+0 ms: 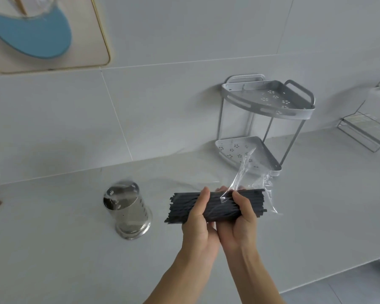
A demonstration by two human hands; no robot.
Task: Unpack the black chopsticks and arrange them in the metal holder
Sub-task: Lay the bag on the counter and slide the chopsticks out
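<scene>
A: Item one?
B: Chopsticks (215,206): a black bundle of thin, square-ended matte sticks, lying crosswise and held above the counter (53,249) between both hands. Ends uneven, jutting out past each hand.

A: Grip?
B: Left hand (199,218) wraps the bundle's left half, thumb over the top, fingers curled underneath. Right hand (239,220) wraps the right half the same way. The two hands touch at the heels.

A: Wrapping?
B: Bag (250,183): clear, thin, crinkled plastic. It covers the bundle's right end, beyond the right hand, and a loose flap rises above that hand. How far it reaches under the fingers is hard to make out.

A: Next outward?
B: Holder (127,212): polished metal cylinder with a flared foot, mirror-bright, small holes in its wall. It stands upright on the counter, left of the left hand, apart from the chopsticks. Its inside shows only reflections.

A: Beyond the hands?
B: Rack (270,119): grey metal corner shelf, two fan-shaped tiers with flower-pattern perforations, against the wall (162,106) behind the right hand. The bag flap overlaps its lower tier.

A: Surfaces?
B: Counter pale grey, smooth. Wall in large pale tiles.

A: Edges?
B: Wire shelf (369,128), far right, cut off. Gold-rimmed board (53,40) with a blue shape, upper left, cut off.
</scene>
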